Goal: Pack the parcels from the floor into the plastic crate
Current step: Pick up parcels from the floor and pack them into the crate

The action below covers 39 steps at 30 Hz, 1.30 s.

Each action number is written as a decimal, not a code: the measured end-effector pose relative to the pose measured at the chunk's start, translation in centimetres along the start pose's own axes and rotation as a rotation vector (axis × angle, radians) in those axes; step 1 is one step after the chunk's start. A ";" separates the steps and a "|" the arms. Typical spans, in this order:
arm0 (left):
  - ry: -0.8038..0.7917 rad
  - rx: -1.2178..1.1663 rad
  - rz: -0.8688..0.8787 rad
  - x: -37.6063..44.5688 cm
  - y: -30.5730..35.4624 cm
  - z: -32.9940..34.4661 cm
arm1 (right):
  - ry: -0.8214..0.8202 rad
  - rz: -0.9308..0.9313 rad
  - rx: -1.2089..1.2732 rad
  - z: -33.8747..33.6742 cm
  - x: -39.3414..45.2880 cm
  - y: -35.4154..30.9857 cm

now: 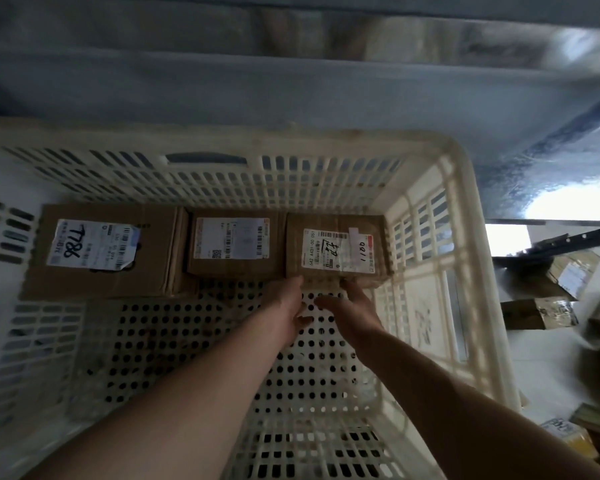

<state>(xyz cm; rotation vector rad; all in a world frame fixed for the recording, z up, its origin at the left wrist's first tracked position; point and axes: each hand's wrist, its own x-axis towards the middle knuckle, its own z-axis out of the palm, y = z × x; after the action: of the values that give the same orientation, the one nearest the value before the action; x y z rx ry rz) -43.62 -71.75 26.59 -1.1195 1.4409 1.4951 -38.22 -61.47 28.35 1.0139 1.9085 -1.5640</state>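
Both hands at the near edge of the "Q811" parcel point(338, 252), pressing it into the crate's point(465, 258) far-right corner. Left hand point(286, 308) and right hand point(352, 311) have fingertips on the box; whether they grasp or only push, cannot tell. Two more parcels, the middle parcel point(234, 245) and the "T786" parcel point(101, 251), sit left of it along the far wall, likely one tight row to save space. More parcels point(541, 313) wait on the floor right of the crate.

You've got three brown cardboard parcels lined up flat along the far wall of the cream perforated crate point(461, 237): left one point(101, 251), middle one point(234, 242), right one point(336, 251), labels up.
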 end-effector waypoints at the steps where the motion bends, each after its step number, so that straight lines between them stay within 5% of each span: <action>1: 0.028 0.007 0.011 0.3 0.0 -0.1 | -0.005 0.001 0.017 0.0 0.1 0.0; 5: 0.093 0.044 0.130 0.1 -0.3 0.0 | -0.012 0.053 0.131 0.0 0.5 -0.1; 8: 0.198 0.309 0.456 -1.5 -1.1 -0.4 | -0.023 0.095 0.196 -0.1 0.8 -0.3; 10: 0.129 0.505 0.594 -1.8 -1.8 -0.6 | -0.006 0.099 0.201 0.0 0.7 -0.1; 14: -0.076 0.686 0.461 -0.7 -1.7 -0.6 | 0.065 0.114 0.193 0.4 0.6 0.0; 21: -0.235 0.673 0.263 -2.4 0.4 -0.9 | 0.073 0.085 0.171 0.1 -0.2 -0.4; 39: -0.216 0.576 0.709 -16.4 -0.4 -1.6 | 0.143 -0.284 0.169 -4.2 -14.4 -4.9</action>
<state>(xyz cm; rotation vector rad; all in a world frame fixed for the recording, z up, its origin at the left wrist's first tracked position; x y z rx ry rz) -37.76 -72.56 42.03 -0.0829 2.0399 1.4238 -32.77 -61.32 43.18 0.9793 2.1224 -1.8834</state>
